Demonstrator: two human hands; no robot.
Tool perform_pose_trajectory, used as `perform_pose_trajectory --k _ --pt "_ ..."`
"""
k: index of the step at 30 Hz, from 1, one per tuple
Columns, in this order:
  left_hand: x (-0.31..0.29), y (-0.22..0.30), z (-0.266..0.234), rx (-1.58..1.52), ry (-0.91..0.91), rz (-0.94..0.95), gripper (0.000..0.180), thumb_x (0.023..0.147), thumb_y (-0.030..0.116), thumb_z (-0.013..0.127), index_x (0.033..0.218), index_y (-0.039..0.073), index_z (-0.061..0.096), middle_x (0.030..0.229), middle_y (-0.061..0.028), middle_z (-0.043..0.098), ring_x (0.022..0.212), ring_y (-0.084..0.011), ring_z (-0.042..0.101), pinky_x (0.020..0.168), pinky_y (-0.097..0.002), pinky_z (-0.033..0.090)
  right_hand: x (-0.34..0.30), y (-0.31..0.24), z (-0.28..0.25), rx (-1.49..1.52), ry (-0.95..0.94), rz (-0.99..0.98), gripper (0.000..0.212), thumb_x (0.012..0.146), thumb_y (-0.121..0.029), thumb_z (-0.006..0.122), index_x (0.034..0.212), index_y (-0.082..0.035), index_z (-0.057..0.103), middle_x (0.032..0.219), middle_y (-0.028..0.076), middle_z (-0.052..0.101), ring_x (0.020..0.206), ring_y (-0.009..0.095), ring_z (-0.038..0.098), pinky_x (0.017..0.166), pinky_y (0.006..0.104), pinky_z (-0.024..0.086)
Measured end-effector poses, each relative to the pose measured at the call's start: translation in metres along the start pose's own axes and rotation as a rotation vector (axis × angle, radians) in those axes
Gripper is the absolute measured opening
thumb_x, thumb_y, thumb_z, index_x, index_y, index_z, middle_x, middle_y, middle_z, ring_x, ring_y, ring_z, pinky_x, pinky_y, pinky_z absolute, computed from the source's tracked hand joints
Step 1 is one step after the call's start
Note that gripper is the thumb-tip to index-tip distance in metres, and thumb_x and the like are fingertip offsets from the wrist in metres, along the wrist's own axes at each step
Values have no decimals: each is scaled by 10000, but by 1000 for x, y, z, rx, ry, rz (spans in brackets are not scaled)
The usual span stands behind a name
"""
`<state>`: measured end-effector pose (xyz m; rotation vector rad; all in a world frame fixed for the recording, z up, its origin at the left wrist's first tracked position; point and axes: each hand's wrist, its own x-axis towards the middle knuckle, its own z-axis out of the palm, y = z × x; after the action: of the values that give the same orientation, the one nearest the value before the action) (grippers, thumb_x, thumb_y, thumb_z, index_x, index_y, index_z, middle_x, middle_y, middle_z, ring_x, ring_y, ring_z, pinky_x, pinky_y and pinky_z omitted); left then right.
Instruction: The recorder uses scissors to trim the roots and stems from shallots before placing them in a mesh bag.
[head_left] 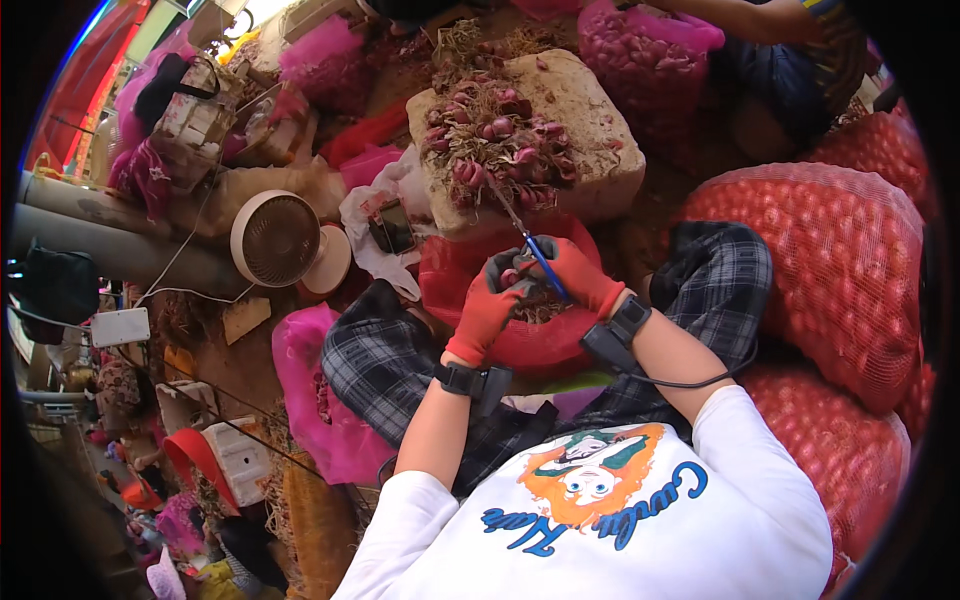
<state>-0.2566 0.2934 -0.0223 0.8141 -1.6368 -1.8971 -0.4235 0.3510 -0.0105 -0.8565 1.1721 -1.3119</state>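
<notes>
My left hand [488, 306], in an orange-red glove with dark fingertips, is closed around a small pinkish shallot [509, 277]. Blue-handled scissors [545, 266] are gripped in my right hand [580, 277], gloved the same way. Their long metal blades point up and away, over the near edge of the heap. Beyond my hands, a pile of reddish shallots [500, 130] with dry roots and stems lies on a worn, pale foam block [600, 130]. Below both hands sits a red basin [455, 262] with dry trimmings inside.
Full red mesh sacks [820, 260] crowd my right side. A round white fan [275, 238] stands at the left, near a white plastic bag [372, 200] and a pink bag [308, 375]. Another person's arm [740, 17] shows at the far right, near a pink sack [640, 60].
</notes>
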Motion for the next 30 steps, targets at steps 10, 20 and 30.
perform_pose_trajectory --k 10,20,30 --pt "-32 -17 4 647 -59 436 447 802 116 575 1209 -20 447 1046 -143 606 952 -288 598 842 -315 461 -42 4 -5 288 88 264 313 829 -262 663 1023 -29 586 865 48 639 744 122 620 650 267 491" --pt "-27 -29 26 -874 -142 -502 259 947 367 455 1073 155 533 876 24 584 754 -102 563 671 -231 487 -34 33 -15 295 86 246 213 819 -183 597 928 -1 572 659 80 601 533 152 592 474 289 485" --pt "-21 -22 35 -807 38 -350 249 950 330 457 1091 138 528 929 -6 572 727 -119 548 604 -222 461 -31 31 -4 42 134 154 304 812 -222 638 1007 -5 554 740 78 603 594 124 597 501 277 499"
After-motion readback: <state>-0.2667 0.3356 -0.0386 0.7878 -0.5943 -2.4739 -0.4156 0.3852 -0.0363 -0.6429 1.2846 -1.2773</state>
